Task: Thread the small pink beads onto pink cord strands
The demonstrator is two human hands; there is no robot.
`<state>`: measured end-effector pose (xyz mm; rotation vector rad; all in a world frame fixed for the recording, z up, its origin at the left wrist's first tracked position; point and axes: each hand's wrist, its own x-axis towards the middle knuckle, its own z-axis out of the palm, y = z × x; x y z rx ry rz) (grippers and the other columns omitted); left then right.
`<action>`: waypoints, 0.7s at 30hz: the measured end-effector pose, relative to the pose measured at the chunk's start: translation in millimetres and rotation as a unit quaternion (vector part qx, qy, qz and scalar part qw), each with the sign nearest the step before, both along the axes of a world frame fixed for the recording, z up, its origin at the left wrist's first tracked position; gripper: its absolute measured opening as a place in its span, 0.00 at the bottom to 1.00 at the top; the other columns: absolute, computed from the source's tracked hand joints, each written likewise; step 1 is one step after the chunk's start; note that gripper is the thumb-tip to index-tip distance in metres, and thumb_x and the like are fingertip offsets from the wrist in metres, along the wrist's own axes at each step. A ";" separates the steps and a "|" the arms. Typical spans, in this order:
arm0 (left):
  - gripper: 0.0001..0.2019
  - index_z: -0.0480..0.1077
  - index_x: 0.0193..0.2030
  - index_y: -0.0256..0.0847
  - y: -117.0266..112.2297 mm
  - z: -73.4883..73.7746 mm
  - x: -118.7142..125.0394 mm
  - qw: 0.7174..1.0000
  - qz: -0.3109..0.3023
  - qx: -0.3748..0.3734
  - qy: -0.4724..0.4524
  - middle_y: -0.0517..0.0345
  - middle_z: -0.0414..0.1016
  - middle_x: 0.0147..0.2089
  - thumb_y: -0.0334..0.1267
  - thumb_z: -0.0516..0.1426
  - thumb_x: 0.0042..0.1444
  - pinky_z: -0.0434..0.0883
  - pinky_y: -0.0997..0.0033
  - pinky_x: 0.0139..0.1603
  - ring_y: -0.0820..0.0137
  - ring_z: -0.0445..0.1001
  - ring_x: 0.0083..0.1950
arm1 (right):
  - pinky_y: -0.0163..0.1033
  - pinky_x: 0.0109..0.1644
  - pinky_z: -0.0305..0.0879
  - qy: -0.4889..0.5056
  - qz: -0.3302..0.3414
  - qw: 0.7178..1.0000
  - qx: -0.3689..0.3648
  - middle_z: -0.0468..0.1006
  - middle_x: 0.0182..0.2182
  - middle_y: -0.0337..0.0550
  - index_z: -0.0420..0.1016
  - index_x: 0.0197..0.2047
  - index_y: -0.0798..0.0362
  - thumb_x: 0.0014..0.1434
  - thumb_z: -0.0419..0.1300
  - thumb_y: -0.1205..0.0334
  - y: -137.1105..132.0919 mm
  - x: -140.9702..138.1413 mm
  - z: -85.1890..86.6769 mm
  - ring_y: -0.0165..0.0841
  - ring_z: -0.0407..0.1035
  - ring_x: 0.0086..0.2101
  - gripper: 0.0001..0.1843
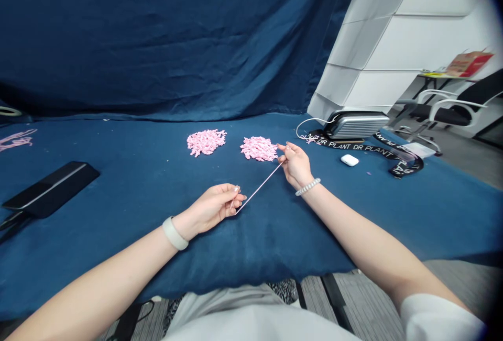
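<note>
A thin pale pink cord [258, 189] runs taut on a slant between my two hands. My left hand [215, 206], with a pale band at the wrist, pinches its lower end above the blue cloth. Farther forward and to the right, my right hand [295, 165], wearing a beaded bracelet, grips the upper end between closed fingers. Just beyond that hand lies a round heap of small pink knotted pieces [258, 149]. A second similar pink heap [206, 142] sits to its left. The exact ends of the cord are hidden in my fingers.
Blue cloth [149, 173] covers the table. A black flat device [51, 189] and loose pink strands [16, 140] lie left. At right are a ribbed silver case [357, 125], a black lettered strap [353, 146] and a white earbud case [349, 160]. A chair [444, 110] stands beyond.
</note>
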<state>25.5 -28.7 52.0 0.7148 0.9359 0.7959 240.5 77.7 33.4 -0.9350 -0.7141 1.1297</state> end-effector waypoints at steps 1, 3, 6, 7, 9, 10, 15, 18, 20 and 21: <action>0.06 0.62 0.31 0.34 0.1 -0.7 0.0 1.000 0.000 0.001 0.003 0.57 0.68 0.29 0.32 0.57 0.50 0.63 0.85 0.22 0.83 0.65 0.24 | 0.25 0.23 0.59 0.004 0.011 1.000 -0.010 0.73 0.35 0.40 0.60 0.44 0.56 0.51 0.54 0.69 -2.0 -2.9 -0.8 0.15 0.57 0.17 0.15; 0.08 0.61 0.31 0.35 0.5 -2.9 -0.4 1.000 -0.001 0.006 0.006 0.58 0.68 0.29 0.34 0.58 0.50 0.62 0.84 0.22 0.83 0.64 0.24 | 0.25 0.23 0.59 0.001 0.037 0.999 -0.026 0.73 0.34 0.39 0.62 0.40 0.56 0.49 0.56 0.68 -8.5 -10.3 -1.0 0.15 0.57 0.17 0.13; 0.11 0.61 0.32 0.36 1.0 -7.2 -1.1 1.000 0.003 0.017 0.007 0.60 0.66 0.29 0.38 0.59 0.49 0.62 0.83 0.22 0.83 0.63 0.24 | 0.26 0.26 0.61 -0.023 0.085 0.996 -0.033 0.73 0.32 0.39 0.64 0.35 0.58 0.48 0.58 0.65 -24.7 -23.6 1.8 0.15 0.58 0.18 0.10; 0.11 0.61 0.32 0.36 1.2 -8.5 -1.3 1.000 0.009 0.025 0.008 0.60 0.66 0.29 0.39 0.59 0.48 0.61 0.83 0.23 0.83 0.63 0.24 | 0.26 0.27 0.62 -0.029 0.103 0.994 -0.034 0.74 0.33 0.39 0.64 0.34 0.58 0.48 0.59 0.64 -31.4 -28.2 2.9 0.15 0.59 0.18 0.10; 0.12 0.62 0.33 0.36 1.5 -10.6 -1.6 0.998 0.026 0.047 0.012 0.60 0.66 0.29 0.40 0.59 0.48 0.61 0.83 0.23 0.83 0.62 0.25 | 0.27 0.27 0.61 -0.028 0.152 0.987 -0.035 0.75 0.35 0.41 0.64 0.33 0.57 0.46 0.61 0.60 -45.3 -36.8 4.0 0.16 0.61 0.19 0.13; 0.12 0.62 0.33 0.36 1.6 -11.4 -1.8 0.997 0.035 0.060 0.014 0.60 0.66 0.29 0.40 0.60 0.48 0.61 0.83 0.24 0.84 0.62 0.25 | 0.27 0.28 0.62 -0.026 0.179 0.983 -0.036 0.75 0.35 0.42 0.65 0.33 0.57 0.45 0.62 0.58 -51.8 -40.6 3.7 0.17 0.62 0.20 0.15; 0.13 0.66 0.37 0.35 1.1 -13.6 -1.9 0.995 0.057 0.086 0.013 0.58 0.69 0.31 0.40 0.60 0.48 0.65 0.82 0.30 0.83 0.66 0.28 | 0.31 0.32 0.63 -0.120 0.235 0.964 -0.031 0.74 0.31 0.42 0.74 0.34 0.58 0.43 0.65 0.56 -73.0 -52.5 -0.9 0.20 0.62 0.24 0.17; 0.13 0.67 0.38 0.35 0.0 -14.2 -0.9 0.994 0.064 0.085 0.019 0.56 0.72 0.34 0.40 0.60 0.48 0.66 0.81 0.32 0.82 0.68 0.29 | 0.31 0.32 0.62 -0.163 0.254 0.953 -0.033 0.74 0.30 0.42 0.76 0.35 0.58 0.44 0.64 0.56 -80.2 -56.1 -0.6 0.20 0.63 0.25 0.16; 0.14 0.67 0.39 0.35 -0.3 -14.4 0.0 0.994 0.067 0.085 0.016 0.55 0.72 0.35 0.39 0.60 0.48 0.67 0.80 0.34 0.81 0.69 0.31 | 0.30 0.32 0.62 -0.143 0.279 0.949 -0.046 0.74 0.30 0.42 0.76 0.36 0.59 0.44 0.64 0.57 -84.7 -57.9 0.7 0.20 0.63 0.25 0.16; 0.14 0.67 0.40 0.35 -0.2 -14.4 0.3 0.994 0.068 0.085 0.011 0.55 0.73 0.35 0.39 0.61 0.47 0.67 0.79 0.35 0.81 0.70 0.31 | 0.30 0.32 0.62 -0.122 0.291 0.947 -0.053 0.74 0.30 0.42 0.75 0.37 0.59 0.44 0.64 0.58 -86.7 -58.6 1.2 0.20 0.63 0.25 0.17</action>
